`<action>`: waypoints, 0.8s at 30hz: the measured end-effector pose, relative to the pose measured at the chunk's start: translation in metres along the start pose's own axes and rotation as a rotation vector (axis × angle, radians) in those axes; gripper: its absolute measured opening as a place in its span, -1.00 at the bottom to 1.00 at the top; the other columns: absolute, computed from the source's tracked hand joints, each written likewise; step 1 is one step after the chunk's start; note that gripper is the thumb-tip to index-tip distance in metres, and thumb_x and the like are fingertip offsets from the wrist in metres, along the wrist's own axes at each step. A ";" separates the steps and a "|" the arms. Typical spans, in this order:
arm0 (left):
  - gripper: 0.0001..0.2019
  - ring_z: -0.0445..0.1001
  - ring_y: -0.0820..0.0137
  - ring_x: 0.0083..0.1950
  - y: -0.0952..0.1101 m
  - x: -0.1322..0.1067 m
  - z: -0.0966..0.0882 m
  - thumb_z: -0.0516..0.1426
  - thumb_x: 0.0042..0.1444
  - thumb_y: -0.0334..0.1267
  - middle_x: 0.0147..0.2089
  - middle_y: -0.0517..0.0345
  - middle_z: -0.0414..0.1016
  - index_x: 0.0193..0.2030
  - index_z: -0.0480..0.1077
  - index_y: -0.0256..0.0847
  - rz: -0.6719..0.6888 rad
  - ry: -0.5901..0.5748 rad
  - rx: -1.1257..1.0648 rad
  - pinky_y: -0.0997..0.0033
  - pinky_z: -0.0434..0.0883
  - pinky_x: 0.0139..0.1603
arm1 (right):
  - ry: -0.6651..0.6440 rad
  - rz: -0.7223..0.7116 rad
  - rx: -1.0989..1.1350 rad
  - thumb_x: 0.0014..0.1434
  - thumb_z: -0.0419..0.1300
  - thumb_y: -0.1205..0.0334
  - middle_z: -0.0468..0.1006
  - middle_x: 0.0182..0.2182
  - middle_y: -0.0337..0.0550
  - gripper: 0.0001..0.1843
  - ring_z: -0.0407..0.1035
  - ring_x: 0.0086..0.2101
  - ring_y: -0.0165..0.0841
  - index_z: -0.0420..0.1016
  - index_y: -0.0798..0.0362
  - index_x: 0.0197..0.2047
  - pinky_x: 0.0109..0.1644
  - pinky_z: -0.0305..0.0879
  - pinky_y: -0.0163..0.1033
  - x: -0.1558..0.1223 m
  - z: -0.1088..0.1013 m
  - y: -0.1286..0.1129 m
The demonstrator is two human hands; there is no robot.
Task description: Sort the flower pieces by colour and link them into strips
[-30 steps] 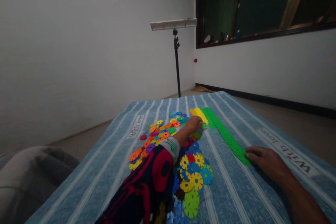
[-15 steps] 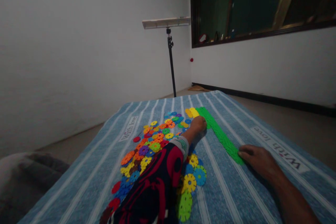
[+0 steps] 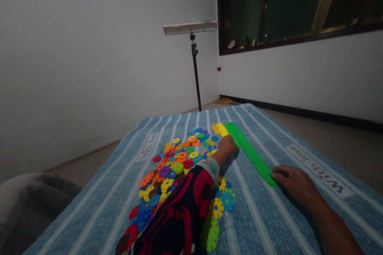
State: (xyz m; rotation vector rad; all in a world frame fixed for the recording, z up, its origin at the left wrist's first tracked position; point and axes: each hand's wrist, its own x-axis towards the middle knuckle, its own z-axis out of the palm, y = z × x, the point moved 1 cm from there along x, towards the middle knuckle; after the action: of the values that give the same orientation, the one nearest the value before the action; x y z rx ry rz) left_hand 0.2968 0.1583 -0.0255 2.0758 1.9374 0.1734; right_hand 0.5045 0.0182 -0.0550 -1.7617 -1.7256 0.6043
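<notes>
A long row of overlapping green snowflake discs (image 3: pixel 253 155) runs diagonally over the striped cloth, and a short yellow row (image 3: pixel 222 129) joins its far end. My left hand (image 3: pixel 229 146), in a patterned sleeve, is closed beside the far part of the green row, fingers bent down. Whatever it pinches is hidden under the knuckles. At the near end of the green row, my right hand (image 3: pixel 291 181) grips the last discs between thumb and curled fingers. Loose snowflake discs (image 3: pixel 164 171) of many colours lie heaped to the left, partly covered by my left forearm.
The blue striped cloth (image 3: pixel 98 207) covers the surface and bears printed words. A black stand (image 3: pixel 196 75) with a flat panel rises behind its far edge. Grey fabric (image 3: pixel 32 211) bulges at the lower left. White walls and a dark window (image 3: pixel 287 4) lie beyond.
My left hand has shifted slightly right and nearer along the green row, showing more of the yellow row. My right hand stays at the near end.
</notes>
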 end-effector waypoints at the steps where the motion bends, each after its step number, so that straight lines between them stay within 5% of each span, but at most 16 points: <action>1: -0.58 0.50 0.12 0.03 0.002 -0.001 0.000 0.26 -0.03 -0.17 -0.02 -0.20 0.54 -0.03 0.45 -0.32 -0.006 0.013 -0.010 0.36 0.43 -0.18 | -0.001 0.003 0.000 0.02 0.07 0.01 0.66 -0.28 -0.17 -0.63 0.51 -0.22 -0.20 0.64 -0.01 -0.32 -0.18 0.32 -0.22 0.000 0.000 0.000; 15: -0.64 0.53 0.19 -0.05 -0.007 -0.005 0.000 0.26 -0.02 -0.16 -0.11 -0.09 0.57 -0.08 0.49 -0.29 -0.052 0.045 -0.024 0.41 0.42 -0.22 | 0.016 0.016 -0.031 -0.03 0.08 -0.09 0.66 -0.20 -0.13 -0.57 0.50 -0.13 -0.10 0.66 -0.04 -0.30 -0.11 0.38 -0.13 0.005 0.005 0.020; 20: -0.65 0.47 0.27 -0.02 -0.053 -0.003 -0.037 0.13 0.21 -0.14 0.07 -0.02 0.44 0.09 0.36 -0.25 -0.092 0.034 0.052 0.11 0.47 -0.05 | 0.008 0.017 -0.027 -0.02 0.09 -0.10 0.66 -0.19 -0.13 -0.57 0.51 -0.14 -0.10 0.66 -0.04 -0.29 -0.12 0.39 -0.12 0.005 0.004 0.022; 24: -0.63 0.46 0.23 0.03 -0.113 -0.011 -0.074 0.15 0.19 -0.16 0.10 -0.01 0.41 0.12 0.35 -0.21 -0.196 0.035 0.119 0.12 0.46 -0.03 | 0.006 0.019 -0.028 -0.03 0.08 -0.09 0.66 -0.19 -0.13 -0.58 0.51 -0.14 -0.09 0.66 -0.04 -0.31 -0.13 0.39 -0.12 0.004 0.003 0.018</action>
State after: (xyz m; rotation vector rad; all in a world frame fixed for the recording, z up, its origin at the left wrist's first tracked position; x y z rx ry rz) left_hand 0.1670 0.1632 0.0124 1.9499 2.2068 0.0530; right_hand 0.5161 0.0223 -0.0690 -1.8001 -1.7225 0.5845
